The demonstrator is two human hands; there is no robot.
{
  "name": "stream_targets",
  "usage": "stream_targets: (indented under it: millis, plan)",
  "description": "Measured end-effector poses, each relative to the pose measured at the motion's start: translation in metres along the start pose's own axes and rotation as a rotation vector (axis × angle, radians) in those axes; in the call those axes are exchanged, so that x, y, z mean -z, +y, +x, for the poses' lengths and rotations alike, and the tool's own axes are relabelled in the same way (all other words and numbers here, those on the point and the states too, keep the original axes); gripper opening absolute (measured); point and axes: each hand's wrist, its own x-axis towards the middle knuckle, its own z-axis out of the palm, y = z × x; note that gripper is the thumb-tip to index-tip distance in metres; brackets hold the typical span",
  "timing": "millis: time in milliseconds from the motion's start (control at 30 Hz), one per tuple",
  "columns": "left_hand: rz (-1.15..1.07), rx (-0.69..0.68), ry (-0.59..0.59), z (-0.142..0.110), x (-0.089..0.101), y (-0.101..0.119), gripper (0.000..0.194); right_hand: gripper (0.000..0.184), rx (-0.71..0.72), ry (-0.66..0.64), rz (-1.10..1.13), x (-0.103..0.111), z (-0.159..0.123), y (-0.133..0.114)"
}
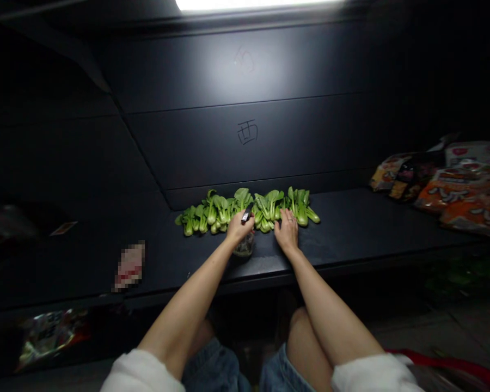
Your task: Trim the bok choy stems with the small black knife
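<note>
- Clearly green and leafy, the bok choy [221, 207] lies in a side-by-side row along the back edge of the dark shelf [343, 228], near mid-length; broad leaves lean toward the back panel [188, 141], and pale, bulbous stalk ends face the front edge.
- Several heads overlap; at the row's right end, one leans outward.
- The left hand [240, 226] has its fingers curled narrowly around a dark object [246, 215] with a small white label, over the row's front side.
- Just below that hand sits a clear container [244, 247] with dark contents, between the row and the front edge; whether the hand touches it cannot be told.
- The right hand [287, 231] reaches over stalks right of centre, thumb apart from the fingers, a ring on one finger; whether it grips a head cannot be told.
- Both hands and the container partly cover the row's front.
- Glossy food packets [465, 190] are heaped toward the shelf's right end, well apart from the row.
- Toward the left lie a small card [63, 228] and, nearer the front edge, a pixelated item [129, 265].
- Bare surface stretches between the row and the packets, and between the row and the pixelated item; the back panel closes off the rear.
</note>
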Motion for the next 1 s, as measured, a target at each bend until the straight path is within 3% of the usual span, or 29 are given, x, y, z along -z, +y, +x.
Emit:
stream_targets:
  millis: [233, 533, 800, 1000]
  plan:
    - [-0.038, 0.013, 0.131, -0.010, 0.016, -0.004, 0.016, 0.052, 0.044, -0.042, -0.001, -0.002, -0.002, -0.016]
    - [-0.051, -0.125, 0.222, -0.017, 0.032, -0.013, 0.019, 0.053, 0.081, -0.043, 0.038, -0.007, -0.006, -0.026]
    - [-0.014, -0.130, 0.253, -0.020, 0.033, -0.023, 0.017, 0.052, 0.132, -0.046, 0.079, -0.009, -0.008, -0.034]
    - [-0.108, -0.202, 0.279, -0.019, 0.027, -0.034, 0.036, 0.049, 0.232, -0.067, 0.215, -0.005, -0.009, -0.049]
